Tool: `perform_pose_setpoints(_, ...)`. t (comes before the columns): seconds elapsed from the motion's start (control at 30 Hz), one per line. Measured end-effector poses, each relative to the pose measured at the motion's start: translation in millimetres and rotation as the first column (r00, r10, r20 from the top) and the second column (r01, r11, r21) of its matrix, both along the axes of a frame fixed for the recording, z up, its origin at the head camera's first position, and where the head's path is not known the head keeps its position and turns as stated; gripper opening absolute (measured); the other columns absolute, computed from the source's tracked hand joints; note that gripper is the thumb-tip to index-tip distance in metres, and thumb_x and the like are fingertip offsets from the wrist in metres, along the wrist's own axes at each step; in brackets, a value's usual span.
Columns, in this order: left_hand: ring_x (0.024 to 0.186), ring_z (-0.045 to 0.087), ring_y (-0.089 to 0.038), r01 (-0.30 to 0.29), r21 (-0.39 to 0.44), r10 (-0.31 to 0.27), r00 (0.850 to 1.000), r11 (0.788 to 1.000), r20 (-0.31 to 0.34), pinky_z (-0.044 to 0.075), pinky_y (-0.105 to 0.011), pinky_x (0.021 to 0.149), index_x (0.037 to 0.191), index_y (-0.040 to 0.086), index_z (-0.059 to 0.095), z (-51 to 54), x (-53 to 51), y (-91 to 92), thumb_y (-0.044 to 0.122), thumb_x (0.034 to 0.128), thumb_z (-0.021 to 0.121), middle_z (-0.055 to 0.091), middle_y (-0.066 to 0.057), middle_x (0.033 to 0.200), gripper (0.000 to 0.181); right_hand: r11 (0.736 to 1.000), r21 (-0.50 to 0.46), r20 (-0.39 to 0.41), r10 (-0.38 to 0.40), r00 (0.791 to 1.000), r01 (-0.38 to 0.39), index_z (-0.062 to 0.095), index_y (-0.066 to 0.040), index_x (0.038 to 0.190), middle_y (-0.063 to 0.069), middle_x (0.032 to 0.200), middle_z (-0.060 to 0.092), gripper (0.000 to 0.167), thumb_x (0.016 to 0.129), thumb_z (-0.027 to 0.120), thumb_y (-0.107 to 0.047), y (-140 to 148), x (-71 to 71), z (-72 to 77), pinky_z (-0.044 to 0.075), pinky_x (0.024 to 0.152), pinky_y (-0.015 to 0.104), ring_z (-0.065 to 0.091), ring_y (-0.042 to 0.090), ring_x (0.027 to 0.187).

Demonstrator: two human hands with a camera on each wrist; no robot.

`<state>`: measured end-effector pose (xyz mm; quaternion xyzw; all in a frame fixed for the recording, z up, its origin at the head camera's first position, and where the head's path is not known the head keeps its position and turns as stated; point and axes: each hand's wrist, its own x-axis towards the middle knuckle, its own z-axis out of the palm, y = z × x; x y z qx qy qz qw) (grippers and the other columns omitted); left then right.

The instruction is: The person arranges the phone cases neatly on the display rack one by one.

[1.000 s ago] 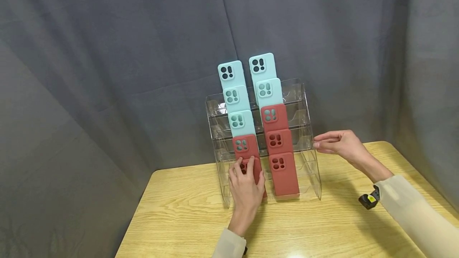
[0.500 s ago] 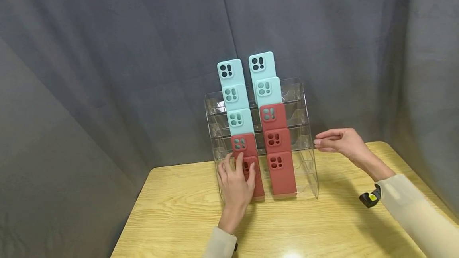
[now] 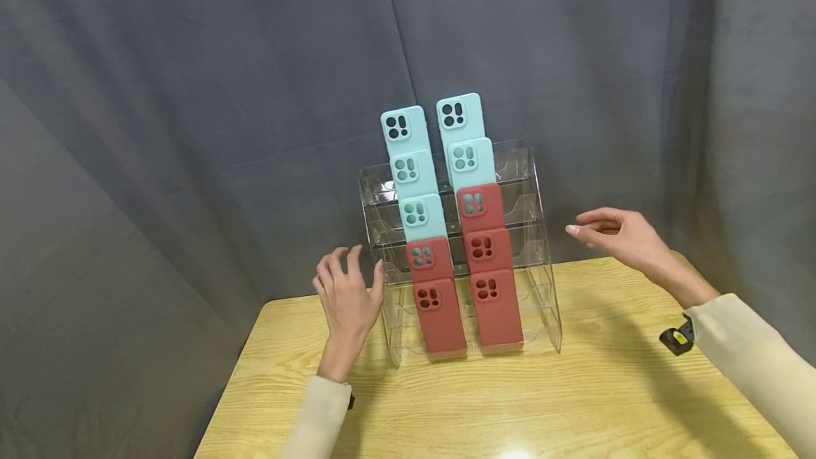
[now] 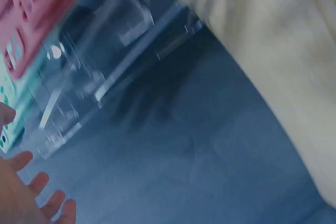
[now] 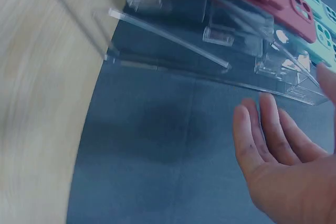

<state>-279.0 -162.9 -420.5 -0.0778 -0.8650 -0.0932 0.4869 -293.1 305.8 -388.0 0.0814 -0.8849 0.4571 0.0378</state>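
A clear acrylic tiered rack (image 3: pixel 551 314) holds two columns of phone cases. In the left column, light-blue cases (image 3: pixel 426 214) stand above a red phone case (image 3: pixel 443 324); the right column also has light-blue cases (image 3: pixel 474 154) at the top and red cases (image 3: pixel 502 314) below. Beside the rack's left side, my left hand (image 3: pixel 347 296) is held with spread, slightly bent fingers and nothing in them. To the right of the rack, apart from it, hovers my right hand (image 3: pixel 627 239), its fingers loosely bent and holding nothing. Both wrist views show empty fingers near the clear side panels.
The rack stands on a wood-grain table (image 3: pixel 484 402) close to its back edge. A grey curtain (image 3: pixel 255 91) hangs behind and on both sides. A small black wrist camera (image 3: pixel 676 340) sits below the right sleeve.
My left hand has left the lowest red phone case in the left column and moved left past the rack's side. My right hand has drawn slightly right and up, away from the rack.
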Motion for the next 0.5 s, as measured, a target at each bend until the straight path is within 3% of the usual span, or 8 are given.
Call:
perform_pose_setpoints(0.1,0.115,0.054,-0.047,0.014,-0.044,-0.012,0.999,0.999,0.029,0.047,-0.061,0.086,0.13,0.004,0.065,9.0,-4.1,-17.0,0.039,0.0984,0.072,0.059,-0.024,0.129,0.048,0.995,0.099,-0.051,-0.014,0.999,0.018,0.05,-0.006,0.152,0.019,0.136,0.066,0.077,0.098,0.067,-0.059,3,-0.9,6.7,0.057,0.098,0.048,0.066,0.03,0.122)
perform_pose_setpoints(0.23,0.13,0.049,-0.052,0.026,-0.077,-0.014,0.986,0.997,0.164,0.047,-0.069,0.097,0.141,0.004,0.058,19.8,-8.2,-38.8,0.047,0.1001,0.068,0.051,-0.028,0.146,0.061,0.981,0.191,-0.087,-0.005,0.996,0.022,0.028,-0.003,0.164,0.028,0.152,0.049,0.099,0.095,0.07,-0.06,9,-3.6,15.3,0.044,0.107,0.072,0.048,0.049,0.141)
perform_pose_setpoints(0.37,0.147,0.038,-0.055,0.041,-0.074,-0.016,0.95,0.996,0.312,0.042,-0.076,0.109,0.154,0.008,0.047,30.4,-13.1,-61.6,0.055,0.1018,0.062,0.038,-0.027,0.162,0.072,0.952,0.303,-0.138,-0.002,0.99,0.044,0.005,-0.003,0.169,0.034,0.164,0.031,0.117,0.092,0.073,-0.061,17,-9.0,23.8,0.035,0.112,0.079,0.036,0.056,0.147)
perform_pose_setpoints(0.5,0.157,0.025,-0.053,0.082,-0.075,-0.042,0.9,0.994,0.433,0.035,-0.079,0.116,0.163,0.013,0.037,38.4,-16.0,-86.5,0.061,0.1014,0.06,0.027,-0.023,0.171,0.081,0.902,0.427,-0.188,0.017,0.982,0.066,-0.006,-0.005,0.169,0.038,0.166,0.025,0.128,0.089,0.074,-0.065,27,-11.7,27.6,0.025,0.113,0.085,0.03,0.061,0.147)
